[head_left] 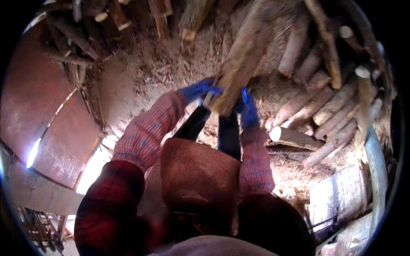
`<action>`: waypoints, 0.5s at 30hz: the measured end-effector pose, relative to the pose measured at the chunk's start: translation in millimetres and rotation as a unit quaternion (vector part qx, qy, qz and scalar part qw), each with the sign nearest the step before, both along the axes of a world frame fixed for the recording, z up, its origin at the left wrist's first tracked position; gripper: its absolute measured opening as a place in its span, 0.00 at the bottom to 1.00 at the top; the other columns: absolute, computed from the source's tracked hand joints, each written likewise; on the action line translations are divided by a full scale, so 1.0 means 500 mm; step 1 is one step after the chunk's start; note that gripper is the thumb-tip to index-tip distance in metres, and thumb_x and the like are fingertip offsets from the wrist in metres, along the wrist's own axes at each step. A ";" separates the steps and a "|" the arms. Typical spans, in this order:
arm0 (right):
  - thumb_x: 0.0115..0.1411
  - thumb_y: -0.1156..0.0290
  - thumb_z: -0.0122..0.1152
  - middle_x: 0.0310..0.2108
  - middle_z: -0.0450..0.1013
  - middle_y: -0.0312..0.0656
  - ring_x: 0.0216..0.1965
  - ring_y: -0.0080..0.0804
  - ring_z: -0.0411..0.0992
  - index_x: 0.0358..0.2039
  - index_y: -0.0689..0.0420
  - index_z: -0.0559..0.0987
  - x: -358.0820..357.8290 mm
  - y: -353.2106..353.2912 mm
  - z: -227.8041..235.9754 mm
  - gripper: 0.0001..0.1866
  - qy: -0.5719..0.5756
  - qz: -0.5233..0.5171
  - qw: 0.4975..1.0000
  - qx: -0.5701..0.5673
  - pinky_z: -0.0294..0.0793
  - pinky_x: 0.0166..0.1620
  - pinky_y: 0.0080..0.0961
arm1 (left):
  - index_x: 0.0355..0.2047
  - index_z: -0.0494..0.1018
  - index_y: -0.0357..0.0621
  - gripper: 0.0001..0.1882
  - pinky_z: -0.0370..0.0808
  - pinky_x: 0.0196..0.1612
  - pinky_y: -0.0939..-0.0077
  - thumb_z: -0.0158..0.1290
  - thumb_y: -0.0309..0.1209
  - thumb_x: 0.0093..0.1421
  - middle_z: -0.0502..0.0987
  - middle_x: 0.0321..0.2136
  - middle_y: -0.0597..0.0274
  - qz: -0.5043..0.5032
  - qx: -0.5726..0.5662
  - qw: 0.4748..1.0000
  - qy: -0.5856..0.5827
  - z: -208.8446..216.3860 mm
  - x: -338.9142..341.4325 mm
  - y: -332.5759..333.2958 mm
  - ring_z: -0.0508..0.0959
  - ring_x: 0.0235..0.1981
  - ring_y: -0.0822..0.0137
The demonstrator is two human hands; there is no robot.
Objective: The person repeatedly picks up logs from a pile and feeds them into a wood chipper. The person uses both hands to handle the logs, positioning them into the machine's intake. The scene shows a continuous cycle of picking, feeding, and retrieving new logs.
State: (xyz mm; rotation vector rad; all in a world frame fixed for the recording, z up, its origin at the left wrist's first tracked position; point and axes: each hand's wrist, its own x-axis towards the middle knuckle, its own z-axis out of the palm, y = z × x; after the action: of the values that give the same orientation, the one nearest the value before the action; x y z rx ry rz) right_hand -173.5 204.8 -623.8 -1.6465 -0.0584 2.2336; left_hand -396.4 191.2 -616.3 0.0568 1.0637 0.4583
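A long, rough, pale-brown split log [243,64] slants up and to the right above the dirt floor [141,72], its lower end gripped between both blue-gloved hands, bark on its upper length.

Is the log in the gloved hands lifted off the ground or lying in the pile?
Lifted. The log is tilted, its lower end gripped between the left hand and right hand, above the sawdust ground; the pile lies beside.

One log [239,72] was held between the left hand [198,90] and the right hand [248,109], ahead of the torso. A log pile [333,102] was stacked to the right, more logs [85,30] at far left, wood chips [162,68] scattered on the ground between.
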 end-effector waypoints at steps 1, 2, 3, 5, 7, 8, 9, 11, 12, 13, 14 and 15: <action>0.62 0.55 0.55 0.53 0.68 0.41 0.54 0.33 0.66 0.56 0.61 0.68 -0.012 0.030 0.073 0.28 -0.005 -0.010 1.000 -0.013 0.63 0.58 0.31 | 0.61 0.58 0.42 0.37 0.73 0.51 0.68 0.61 0.35 0.53 0.71 0.51 0.58 0.062 -0.103 0.992 -0.039 0.132 -0.004 0.055 0.74 0.49 0.65; 0.62 0.54 0.55 0.52 0.69 0.42 0.52 0.33 0.68 0.55 0.61 0.69 -0.045 0.064 0.153 0.28 -0.003 -0.014 1.000 -0.024 0.65 0.56 0.32 | 0.60 0.59 0.44 0.36 0.73 0.52 0.66 0.62 0.36 0.53 0.72 0.50 0.59 0.156 -0.144 0.967 -0.144 0.171 0.003 0.034 0.74 0.49 0.64; 0.61 0.53 0.55 0.51 0.70 0.43 0.50 0.35 0.68 0.54 0.61 0.69 -0.069 0.090 0.212 0.28 0.091 -0.040 0.993 -0.058 0.66 0.55 0.34 | 0.60 0.59 0.43 0.36 0.75 0.49 0.66 0.61 0.38 0.54 0.72 0.50 0.59 0.176 -0.065 0.979 -0.086 0.205 0.041 0.024 0.76 0.47 0.64; 0.60 0.51 0.55 0.49 0.71 0.45 0.47 0.40 0.70 0.51 0.60 0.71 -0.088 0.140 0.318 0.28 0.270 -0.093 0.952 -0.113 0.69 0.53 0.36 | 0.57 0.64 0.43 0.30 0.75 0.46 0.68 0.58 0.39 0.57 0.74 0.47 0.58 0.199 -0.067 0.978 -0.006 0.340 0.079 0.098 0.77 0.43 0.65; 0.59 0.50 0.56 0.50 0.70 0.45 0.48 0.40 0.70 0.54 0.60 0.69 -0.100 0.160 0.429 0.30 0.252 -0.104 0.962 -0.021 0.69 0.53 0.37 | 0.51 0.70 0.43 0.23 0.75 0.43 0.71 0.54 0.42 0.60 0.76 0.42 0.60 0.082 0.015 0.996 0.026 0.369 0.059 0.098 0.76 0.40 0.68; 0.59 0.49 0.56 0.50 0.70 0.45 0.48 0.40 0.70 0.55 0.60 0.67 -0.106 0.153 0.489 0.31 0.212 -0.099 0.971 0.042 0.69 0.53 0.37 | 0.49 0.72 0.43 0.21 0.74 0.42 0.72 0.52 0.43 0.61 0.76 0.40 0.61 0.067 0.029 0.997 0.018 0.365 0.045 0.090 0.76 0.39 0.70; 0.59 0.49 0.57 0.51 0.70 0.45 0.49 0.40 0.70 0.56 0.59 0.66 -0.109 0.133 0.553 0.33 0.169 -0.096 0.976 0.097 0.69 0.52 0.38 | 0.46 0.74 0.43 0.20 0.74 0.40 0.74 0.50 0.45 0.62 0.76 0.37 0.62 0.116 -0.037 0.992 -0.047 0.380 0.038 0.062 0.76 0.38 0.71; 0.58 0.48 0.58 0.51 0.70 0.44 0.49 0.39 0.70 0.59 0.59 0.64 -0.080 0.069 0.676 0.35 0.110 -0.131 0.974 0.146 0.70 0.52 0.38 | 0.48 0.73 0.42 0.18 0.73 0.41 0.78 0.48 0.40 0.64 0.76 0.39 0.63 0.028 0.029 0.999 -0.036 0.631 0.039 0.048 0.76 0.38 0.73; 0.58 0.48 0.58 0.52 0.70 0.44 0.50 0.39 0.70 0.60 0.58 0.63 -0.061 0.023 0.735 0.37 0.113 -0.157 0.972 0.130 0.70 0.52 0.39 | 0.48 0.73 0.41 0.18 0.74 0.42 0.78 0.49 0.40 0.64 0.76 0.40 0.63 -0.017 0.053 0.998 -0.031 0.729 0.026 0.012 0.75 0.39 0.74; 0.58 0.48 0.59 0.52 0.69 0.44 0.50 0.39 0.70 0.61 0.58 0.61 -0.044 -0.032 0.774 0.38 0.130 -0.194 0.967 0.107 0.70 0.52 0.39 | 0.51 0.69 0.40 0.22 0.73 0.44 0.75 0.52 0.40 0.62 0.75 0.42 0.60 -0.076 0.133 0.988 0.032 0.831 0.026 -0.033 0.75 0.40 0.71; 0.58 0.48 0.58 0.52 0.70 0.43 0.49 0.38 0.70 0.60 0.57 0.63 -0.018 -0.080 0.786 0.36 0.173 -0.240 0.953 0.065 0.71 0.51 0.38 | 0.54 0.66 0.38 0.26 0.73 0.46 0.71 0.54 0.40 0.60 0.74 0.44 0.58 -0.131 0.201 0.966 0.095 0.930 0.025 -0.074 0.75 0.41 0.68; 0.58 0.48 0.58 0.51 0.70 0.42 0.48 0.37 0.71 0.59 0.56 0.65 0.009 -0.130 0.799 0.35 0.219 -0.282 0.934 0.022 0.73 0.49 0.37 | 0.58 0.62 0.38 0.31 0.72 0.48 0.69 0.56 0.40 0.58 0.73 0.46 0.56 -0.176 0.130 0.968 0.125 0.992 0.036 -0.101 0.75 0.43 0.66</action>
State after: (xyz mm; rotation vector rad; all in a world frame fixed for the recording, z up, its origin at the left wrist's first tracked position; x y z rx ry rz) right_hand -169.0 139.6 -224.2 -0.9392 0.4226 2.0509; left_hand -378.4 140.9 -120.3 0.5401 1.2054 0.2688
